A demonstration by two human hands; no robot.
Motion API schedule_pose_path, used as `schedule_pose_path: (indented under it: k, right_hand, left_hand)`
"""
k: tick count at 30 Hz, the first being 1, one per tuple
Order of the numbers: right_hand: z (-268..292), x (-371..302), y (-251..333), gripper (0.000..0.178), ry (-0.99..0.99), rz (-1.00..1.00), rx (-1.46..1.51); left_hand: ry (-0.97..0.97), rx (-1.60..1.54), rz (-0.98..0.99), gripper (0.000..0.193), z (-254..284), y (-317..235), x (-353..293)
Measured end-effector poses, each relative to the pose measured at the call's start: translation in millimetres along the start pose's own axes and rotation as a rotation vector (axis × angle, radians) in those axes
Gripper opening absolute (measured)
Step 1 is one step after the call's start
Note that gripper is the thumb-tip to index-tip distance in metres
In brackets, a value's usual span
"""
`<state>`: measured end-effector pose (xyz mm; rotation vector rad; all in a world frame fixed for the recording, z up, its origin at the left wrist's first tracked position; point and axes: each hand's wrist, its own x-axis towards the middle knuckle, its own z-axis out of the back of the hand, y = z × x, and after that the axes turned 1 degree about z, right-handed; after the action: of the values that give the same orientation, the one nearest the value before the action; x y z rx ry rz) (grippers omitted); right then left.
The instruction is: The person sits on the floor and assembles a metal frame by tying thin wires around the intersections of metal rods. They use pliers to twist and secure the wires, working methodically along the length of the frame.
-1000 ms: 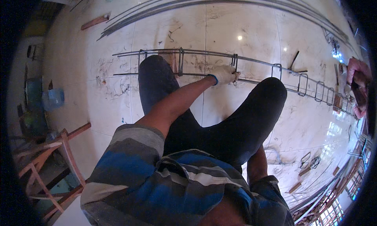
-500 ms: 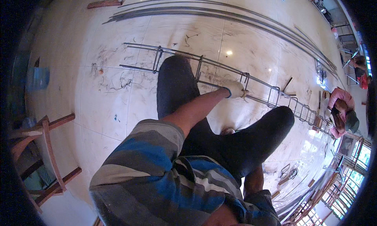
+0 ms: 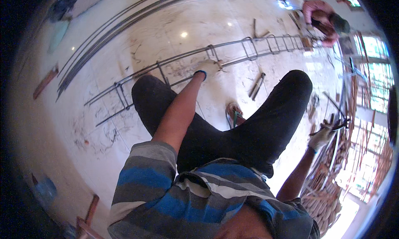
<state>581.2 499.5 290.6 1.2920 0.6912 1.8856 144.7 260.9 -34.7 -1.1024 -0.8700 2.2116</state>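
Observation:
A long cage of steel bars with square rings (image 3: 183, 55) runs across the floor in front of my knees. My left hand (image 3: 209, 67), in a pale work glove with a blue cuff, is closed at its nearer long bar. Out to the right, beyond my knee, my gloved right hand (image 3: 322, 138) is raised. Its dark-tipped fingers are closed around a thin, bent dark metal piece (image 3: 340, 123), whose full shape I cannot make out. Between my knees lies a two-handled metal tool (image 3: 257, 86), near my sandalled foot (image 3: 235, 113).
Loose long steel bars (image 3: 120, 25) lie on the tiled floor beyond the cage, with a reddish wooden block (image 3: 45, 82) beside them. A co-worker in pink (image 3: 320, 17) crouches at the cage's far right end. Stacked material (image 3: 324, 197) stands by the bright windows at right.
The view has swung to the right. My right hand, previously hidden beyond my knee, now shows out to the right with dark metal in it. My left hand stays at the cage.

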Motion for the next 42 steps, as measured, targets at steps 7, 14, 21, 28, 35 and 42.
schedule_pose_path:
  k: [7, 14, 21, 28, 35, 42]
  right_hand:
    - [9, 40, 130, 0.062, -0.304, 0.214, 0.027]
    - [11, 51, 134, 0.063, -0.198, 0.223, 0.271]
    - [-30, 40, 105, 0.061, -0.072, -0.091, 0.73]
    - [-140, 15, 73, 0.05, 0.901, -0.31, 0.15]
    - [-294, -60, -2, 0.06, 1.519, 0.073, -0.557]
    - [-335, -96, -19, 0.051, 1.518, 0.426, -0.85]
  left_hand:
    - [-0.024, 0.093, -0.084, 0.071, -20, 19, 26]
    - [-0.046, -0.012, 0.016, 0.071, -3, 3, -10]
    - [-0.033, 0.073, 0.008, 0.07, 6, -15, -18]
    - [-0.149, 0.109, 0.091, 0.071, -5, -3, -6]
    - [-0.185, 0.098, 0.034, 0.058, -3, 24, -10]
    - [-0.082, -0.062, 0.041, 0.038, 4, 13, -33]
